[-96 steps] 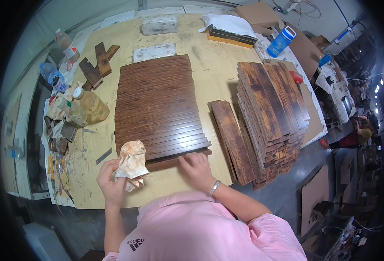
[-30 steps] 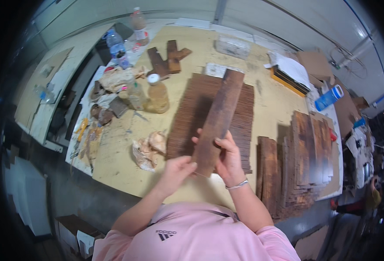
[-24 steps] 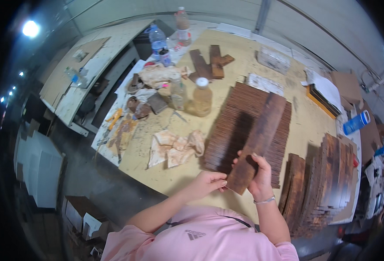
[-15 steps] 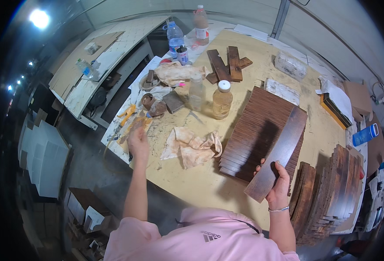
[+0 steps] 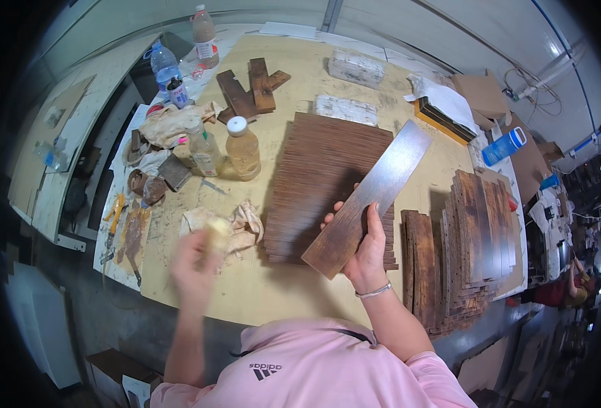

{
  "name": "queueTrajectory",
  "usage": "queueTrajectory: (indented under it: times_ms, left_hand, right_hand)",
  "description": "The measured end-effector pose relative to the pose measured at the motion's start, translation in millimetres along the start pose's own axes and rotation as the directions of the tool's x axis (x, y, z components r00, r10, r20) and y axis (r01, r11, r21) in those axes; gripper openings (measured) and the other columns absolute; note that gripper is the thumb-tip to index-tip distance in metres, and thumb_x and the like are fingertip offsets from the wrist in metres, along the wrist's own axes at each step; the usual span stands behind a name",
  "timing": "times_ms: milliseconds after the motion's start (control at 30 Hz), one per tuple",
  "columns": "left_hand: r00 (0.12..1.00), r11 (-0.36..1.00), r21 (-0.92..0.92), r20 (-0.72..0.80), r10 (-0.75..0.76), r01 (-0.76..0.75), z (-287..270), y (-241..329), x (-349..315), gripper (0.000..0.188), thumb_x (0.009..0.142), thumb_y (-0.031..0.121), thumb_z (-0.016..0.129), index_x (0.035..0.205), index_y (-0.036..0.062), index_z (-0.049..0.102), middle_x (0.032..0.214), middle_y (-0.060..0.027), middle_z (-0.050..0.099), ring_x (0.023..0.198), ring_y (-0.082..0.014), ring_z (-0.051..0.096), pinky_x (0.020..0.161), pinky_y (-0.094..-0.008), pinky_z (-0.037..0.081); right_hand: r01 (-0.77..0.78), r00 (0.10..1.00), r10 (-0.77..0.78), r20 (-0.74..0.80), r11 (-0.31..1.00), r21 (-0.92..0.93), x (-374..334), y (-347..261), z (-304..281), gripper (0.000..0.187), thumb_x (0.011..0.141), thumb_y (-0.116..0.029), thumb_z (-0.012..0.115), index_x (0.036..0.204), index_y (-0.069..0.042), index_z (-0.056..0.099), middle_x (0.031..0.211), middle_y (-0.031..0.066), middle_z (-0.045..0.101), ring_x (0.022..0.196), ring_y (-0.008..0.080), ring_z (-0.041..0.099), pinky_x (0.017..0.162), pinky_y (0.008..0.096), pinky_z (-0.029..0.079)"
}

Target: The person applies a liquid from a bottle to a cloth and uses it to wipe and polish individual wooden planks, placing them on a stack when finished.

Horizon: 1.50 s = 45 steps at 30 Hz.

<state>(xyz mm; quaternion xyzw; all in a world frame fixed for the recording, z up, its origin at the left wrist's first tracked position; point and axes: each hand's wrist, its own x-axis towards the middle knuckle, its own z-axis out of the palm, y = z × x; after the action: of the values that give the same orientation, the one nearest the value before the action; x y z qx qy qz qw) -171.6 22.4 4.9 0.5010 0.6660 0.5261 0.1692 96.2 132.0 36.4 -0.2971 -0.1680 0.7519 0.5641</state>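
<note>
My right hand (image 5: 365, 255) grips a dark brown wooden plank (image 5: 375, 194) by its near end, tilted above the table, with light glaring off its upper face. In my left hand (image 5: 195, 265) is a small pale-yellow piece (image 5: 217, 232), smeared by motion, so its kind is unclear. That hand hovers just in front of a crumpled, stained cloth (image 5: 246, 224). Under the raised plank lies a broad stack of dark planks (image 5: 314, 170), fanned in overlapping rows. A white-capped bottle of amber liquid (image 5: 243, 153) stands left of the stack, beside a clear bottle (image 5: 205, 153).
More planks (image 5: 474, 238) stand piled at right. Loose boards (image 5: 239, 95) lie crossed at the back. Two white wrapped blocks (image 5: 355, 68) sit behind the stack. Rags (image 5: 168, 126), a yellow-handled tool (image 5: 115, 211) and a stained patch (image 5: 134, 231) line the left edge. A blue bottle (image 5: 504, 146) lies far right.
My left hand has come away from the stained patch at the left edge toward the cloth, now with the pale-yellow piece showing. The plank is still in my right hand. The view has swung right.
</note>
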Motion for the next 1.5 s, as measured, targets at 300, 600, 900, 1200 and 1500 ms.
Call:
queueTrajectory:
  times_ms: [300,600,900,1200,1500]
  left_hand:
    - [0.9,0.924,-0.121,0.211,0.381,-0.362,77.2,79.6,-41.4,0.044,0.067,-0.004,0.076,0.109,-0.0013,0.065,0.097,-0.0136,0.06,0.084,-0.0268,0.061,0.074,-0.0356,0.051]
    - [0.883,0.927,-0.123,0.283,0.375,-0.354,84.0,90.7,-51.1,0.045,0.064,0.001,0.078,0.107,0.0023,0.066,0.094,-0.0141,0.06,0.083,-0.0304,0.061,0.07,-0.0376,0.051]
    - [0.921,0.922,0.056,0.107,0.375,-0.382,74.5,82.7,-24.9,0.04,0.069,-0.004,0.076,0.108,0.001,0.066,0.096,-0.0117,0.06,0.08,-0.0258,0.062,0.067,-0.0349,0.052]
    - [0.915,0.923,0.072,0.175,0.363,-0.379,75.2,82.0,-25.2,0.045,0.067,0.0,0.079,0.109,0.0024,0.065,0.094,-0.0128,0.06,0.081,-0.0278,0.061,0.07,-0.0365,0.051]
    - [0.901,0.916,0.058,0.215,0.378,-0.398,67.6,82.4,-11.2,0.044,0.065,0.001,0.078,0.107,0.0035,0.068,0.095,-0.0099,0.061,0.082,-0.0249,0.061,0.068,-0.034,0.05]
  right_hand:
    - [0.127,0.987,-0.119,-0.104,0.99,0.065,-10.4,-17.1,-5.8,0.046,0.102,-0.05,0.044,0.14,-0.023,0.044,0.103,0.0081,0.062,0.09,0.0254,0.062,0.085,0.046,0.053]
    - [0.127,0.99,-0.118,-0.076,0.985,0.114,-19.2,-32.7,-13.4,0.046,0.102,-0.05,0.046,0.139,-0.023,0.045,0.104,0.0079,0.062,0.093,0.0256,0.062,0.089,0.047,0.05]
    - [0.066,0.992,-0.055,-0.112,0.993,0.099,-23.9,-34.8,-11.3,0.049,0.102,-0.053,0.042,0.119,-0.008,0.053,0.098,0.0117,0.062,0.091,0.026,0.062,0.087,0.0428,0.051]
    - [0.047,0.994,-0.034,-0.105,0.991,0.122,-21.5,-33.2,-18.2,0.048,0.102,-0.051,0.045,0.139,-0.021,0.044,0.103,0.0086,0.061,0.091,0.0264,0.062,0.086,0.0462,0.052]
    - [-0.356,0.909,0.384,0.162,0.917,-0.178,-18.9,-40.8,-58.7,0.057,0.105,-0.052,0.03,0.129,-0.005,0.05,0.105,0.015,0.064,0.09,0.0277,0.065,0.078,0.0431,0.055]
